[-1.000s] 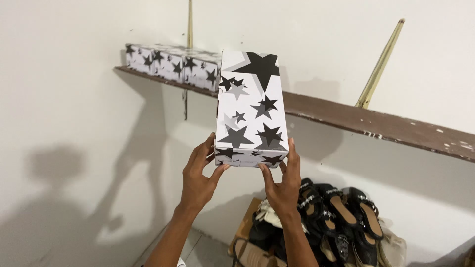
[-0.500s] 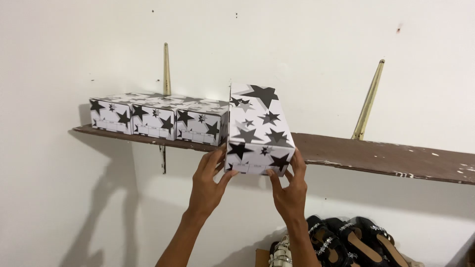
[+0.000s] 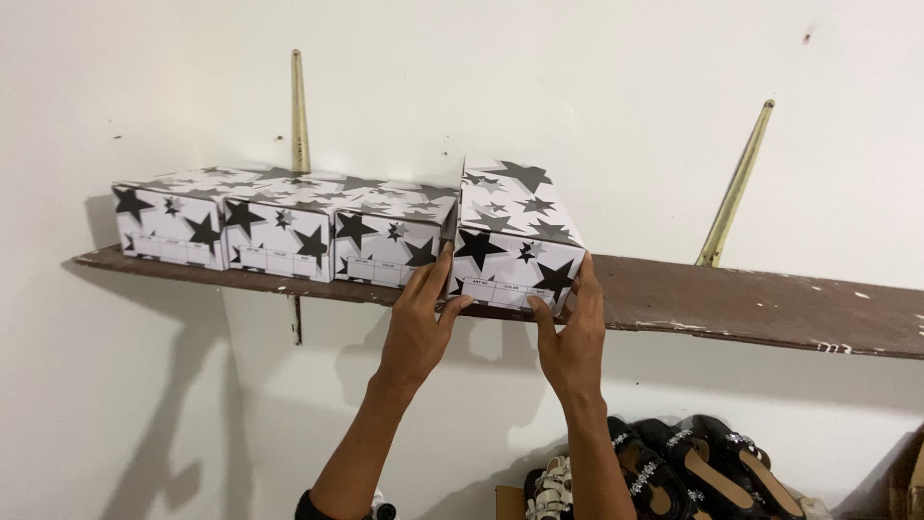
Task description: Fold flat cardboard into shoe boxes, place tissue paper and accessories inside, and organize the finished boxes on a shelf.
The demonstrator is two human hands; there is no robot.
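At the centre of the frame, a star-patterned box [image 3: 515,241] sits on the wooden shelf [image 3: 751,303], its rear lifted, touching the rightmost of three matching boxes [image 3: 289,226]. The left hand [image 3: 422,323] and right hand [image 3: 570,332] grasp its front corners, fingers wrapped around the sides

You have a white shoebox [image 3: 517,241] printed with black and grey stars, lid closed, a blank label strip along the bottom of its near end. It sits on the brown wooden shelf [image 3: 760,308], its near end at the front edge, slightly raised and tilted, just beside the rightmost of three matching boxes [image 3: 289,226] lined up to its left.
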